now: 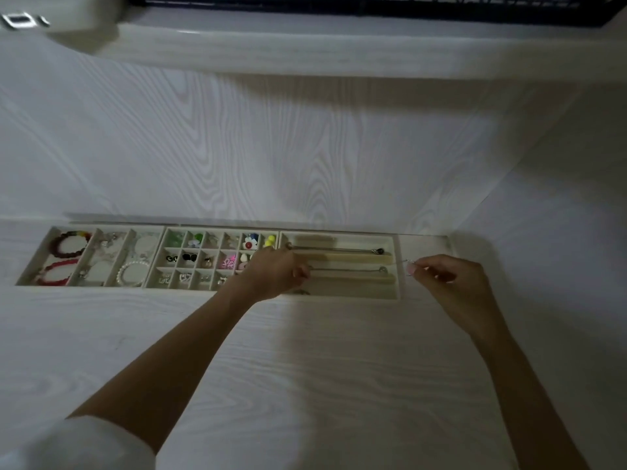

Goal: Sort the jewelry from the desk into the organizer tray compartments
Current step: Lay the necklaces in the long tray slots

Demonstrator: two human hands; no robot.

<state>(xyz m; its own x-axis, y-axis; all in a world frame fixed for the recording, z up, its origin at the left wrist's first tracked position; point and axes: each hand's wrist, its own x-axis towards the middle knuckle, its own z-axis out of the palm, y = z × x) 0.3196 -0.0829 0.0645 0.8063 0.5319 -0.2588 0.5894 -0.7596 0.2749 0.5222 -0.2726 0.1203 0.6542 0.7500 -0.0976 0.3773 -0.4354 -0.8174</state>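
Observation:
A long cream organizer tray lies recessed in the white desk. Its left section holds beaded bracelets, the middle grid holds earrings and small charms, and the right section holds two thin chains laid along beige bars. My left hand is curled over the left end of the right section, pinching one end of a thin chain. My right hand pinches the chain's other end just past the tray's right wall. The chain stretches between them, barely visible.
A raised white shelf ledge runs along the back, with a black wire rack above it. A white box sits at the back left. A small dark item lies at the tray's front edge by my left hand.

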